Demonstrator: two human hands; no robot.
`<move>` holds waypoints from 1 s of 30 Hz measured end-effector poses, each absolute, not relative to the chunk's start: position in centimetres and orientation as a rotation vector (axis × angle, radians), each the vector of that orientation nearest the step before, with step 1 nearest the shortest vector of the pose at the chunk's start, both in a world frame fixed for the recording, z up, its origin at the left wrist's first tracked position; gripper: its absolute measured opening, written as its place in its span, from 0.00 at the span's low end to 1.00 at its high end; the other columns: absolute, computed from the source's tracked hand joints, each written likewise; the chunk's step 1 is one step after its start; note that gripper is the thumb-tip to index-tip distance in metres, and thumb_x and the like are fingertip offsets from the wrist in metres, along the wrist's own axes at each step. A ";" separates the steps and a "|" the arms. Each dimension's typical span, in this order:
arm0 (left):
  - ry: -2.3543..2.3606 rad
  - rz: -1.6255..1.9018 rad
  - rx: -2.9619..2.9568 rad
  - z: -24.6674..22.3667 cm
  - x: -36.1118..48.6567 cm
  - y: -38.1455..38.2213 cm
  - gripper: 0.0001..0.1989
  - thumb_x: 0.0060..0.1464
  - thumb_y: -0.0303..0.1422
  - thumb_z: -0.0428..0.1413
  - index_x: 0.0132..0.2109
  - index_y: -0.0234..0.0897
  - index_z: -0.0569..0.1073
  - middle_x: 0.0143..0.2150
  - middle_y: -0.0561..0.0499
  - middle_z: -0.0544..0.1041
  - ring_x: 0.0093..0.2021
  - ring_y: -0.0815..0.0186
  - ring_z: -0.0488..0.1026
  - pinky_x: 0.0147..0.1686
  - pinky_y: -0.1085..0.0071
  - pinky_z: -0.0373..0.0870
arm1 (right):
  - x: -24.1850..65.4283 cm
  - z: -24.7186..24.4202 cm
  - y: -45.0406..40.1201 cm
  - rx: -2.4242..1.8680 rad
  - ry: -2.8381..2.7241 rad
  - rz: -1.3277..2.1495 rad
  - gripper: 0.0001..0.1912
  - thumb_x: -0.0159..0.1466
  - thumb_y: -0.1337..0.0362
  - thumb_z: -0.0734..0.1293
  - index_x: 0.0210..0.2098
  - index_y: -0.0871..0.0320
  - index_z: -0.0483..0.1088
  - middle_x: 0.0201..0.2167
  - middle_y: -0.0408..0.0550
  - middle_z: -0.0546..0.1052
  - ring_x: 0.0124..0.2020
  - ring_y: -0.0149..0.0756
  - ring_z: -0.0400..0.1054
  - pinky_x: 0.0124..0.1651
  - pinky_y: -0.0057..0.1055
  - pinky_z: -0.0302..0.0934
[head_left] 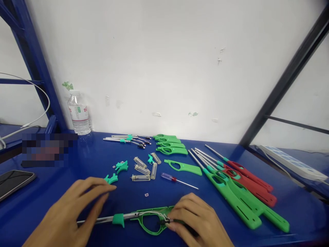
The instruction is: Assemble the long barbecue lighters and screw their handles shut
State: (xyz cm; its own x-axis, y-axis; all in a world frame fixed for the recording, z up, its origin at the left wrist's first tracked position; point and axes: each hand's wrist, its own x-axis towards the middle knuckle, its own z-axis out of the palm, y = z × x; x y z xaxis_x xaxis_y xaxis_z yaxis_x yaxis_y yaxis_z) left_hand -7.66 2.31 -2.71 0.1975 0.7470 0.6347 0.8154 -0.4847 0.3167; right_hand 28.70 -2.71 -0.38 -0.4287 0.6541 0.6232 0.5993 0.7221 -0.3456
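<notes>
An opened long-neck lighter [151, 230] lies at the front: a green handle half with a silver tube, white wires and a black igniter piece [164, 222]. My right hand [197, 219] closes on the lighter's handle end, fingertips at the igniter. Part of the handle is hidden under that hand. My left hand [79, 206] is open over the tube's far end, thumb and fingers apart. Its fingertips are close to a teal trigger [113, 178]; whether they touch it I cannot tell. A teal collar [118, 219] sits on the tube.
Behind lie clear fuel tanks [141, 178], more teal triggers [122, 166], a screwdriver [177, 180], green handle halves [183, 166] and tubes with wires [123, 140]. Assembled lighters [231, 192] spread on the right. A phone [15, 181] and water bottle [79, 115] stand left.
</notes>
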 end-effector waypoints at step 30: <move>-1.718 -0.724 -2.540 5.4 -5.2 5.8 0.17 0.67 0.42 0.51 0.40 0.52 0.86 0.43 0.50 0.91 0.41 0.51 0.91 0.37 0.64 0.82 | 28.9 0.0 -2.9 -0.982 -2.143 0.192 0.08 0.83 0.57 0.71 0.49 0.49 0.83 0.42 0.40 0.89 0.43 0.36 0.82 0.48 0.28 0.75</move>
State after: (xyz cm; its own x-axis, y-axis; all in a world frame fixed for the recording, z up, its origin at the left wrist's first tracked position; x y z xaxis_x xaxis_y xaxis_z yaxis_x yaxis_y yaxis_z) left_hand -5.19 5.79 5.39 0.2999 0.8811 0.3657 0.8771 -0.4054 0.2576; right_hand 28.86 -2.86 0.02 -0.4176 0.7016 0.5774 0.5876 0.6932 -0.4173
